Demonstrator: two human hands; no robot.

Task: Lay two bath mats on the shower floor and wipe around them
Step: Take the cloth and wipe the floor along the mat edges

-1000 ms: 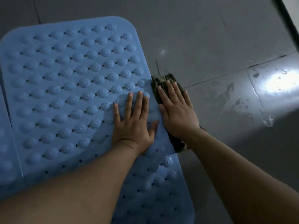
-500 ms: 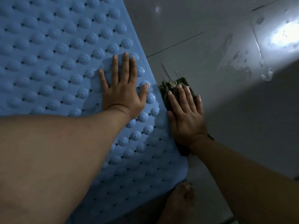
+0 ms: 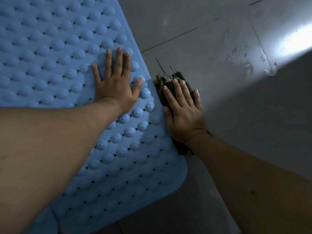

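The blue bath mat (image 3: 70, 48) lies flat on the grey tiled floor (image 3: 219, 48), its long axis running on a diagonal from the upper left of the view down toward the lower right, where a rounded corner points at the bottom of the frame. Its surface is pale blue rubber covered in rows of raised, ridged domes with small drain holes between them. A second blue mat (image 3: 45, 223) shows only as a corner at the lower left, just beside the first. The left hand (image 3: 116, 85) presses palm-down on the mat near its right edge, fingers extended and slightly spread, gripping nothing. The right hand (image 3: 183, 112) lies flat, fingers close together, on a dark, frayed cloth (image 3: 168, 80) resting on the tile against the mat's right edge.
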